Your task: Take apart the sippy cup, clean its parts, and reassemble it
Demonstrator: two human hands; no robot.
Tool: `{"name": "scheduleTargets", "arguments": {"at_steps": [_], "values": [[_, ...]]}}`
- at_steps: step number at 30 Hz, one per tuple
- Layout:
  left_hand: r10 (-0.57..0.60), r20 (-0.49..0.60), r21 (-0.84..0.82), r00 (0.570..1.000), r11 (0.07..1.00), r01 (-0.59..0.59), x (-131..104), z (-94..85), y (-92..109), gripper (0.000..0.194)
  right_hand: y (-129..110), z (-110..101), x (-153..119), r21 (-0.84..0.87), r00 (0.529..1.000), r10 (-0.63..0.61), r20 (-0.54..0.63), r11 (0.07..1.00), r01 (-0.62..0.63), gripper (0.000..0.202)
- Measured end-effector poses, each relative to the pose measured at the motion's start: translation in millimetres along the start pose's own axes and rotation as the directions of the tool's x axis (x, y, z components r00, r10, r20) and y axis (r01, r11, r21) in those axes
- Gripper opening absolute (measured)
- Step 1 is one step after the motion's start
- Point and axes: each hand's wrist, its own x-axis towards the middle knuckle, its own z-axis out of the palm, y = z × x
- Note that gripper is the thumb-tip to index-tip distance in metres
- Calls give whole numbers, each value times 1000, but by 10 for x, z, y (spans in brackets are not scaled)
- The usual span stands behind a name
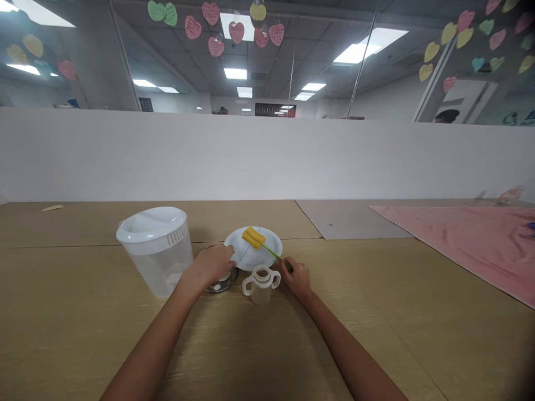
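My right hand [295, 277] is closed around the green handle of a sponge brush [253, 238]. The brush's yellow sponge head rests over the white plate [271, 240]. At the plate's left rim, my left hand [215, 263] has its fingers curled against the edge, gripping it. Beneath that hand lies a round, shiny metal dish or lid [228, 281], partly covered, with something white on it. A clear cup with two white handles [261, 287] stands just in front of the plate, between my hands.
A clear plastic pitcher with a white lid [156, 245] stands left of my left hand. Pink cloth [472, 239] covers the table's right side. A white low wall [267, 159] runs behind the brown tabletop [104, 334]. A small flat pale piece [52, 208] lies far left.
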Motion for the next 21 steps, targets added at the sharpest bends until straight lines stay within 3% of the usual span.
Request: {"name": "scheduleTargets", "arguments": {"at_steps": [4,9,14,18,21], "values": [[234,-8,-162,972,959,-232,-107,12,298,49,5,-23,7,35,999,29,-18,999,-28,45],[296,12,-110,955,950,-293,-48,201,502,42,-37,-111,7,79,997,56,-51,995,-52,42],[366,-27,-118,930,923,-367,-50,228,490,33,-137,-176,-9,117,995,69,-71,991,-60,39],[426,-68,-231,902,873,-429,-145,56,389,32,-220,-273,8,156,989,90,-121,985,-70,37],[356,-201,-312,913,860,-404,-181,-105,282,32,-290,-395,31,185,977,76,-200,982,-38,35]]}}
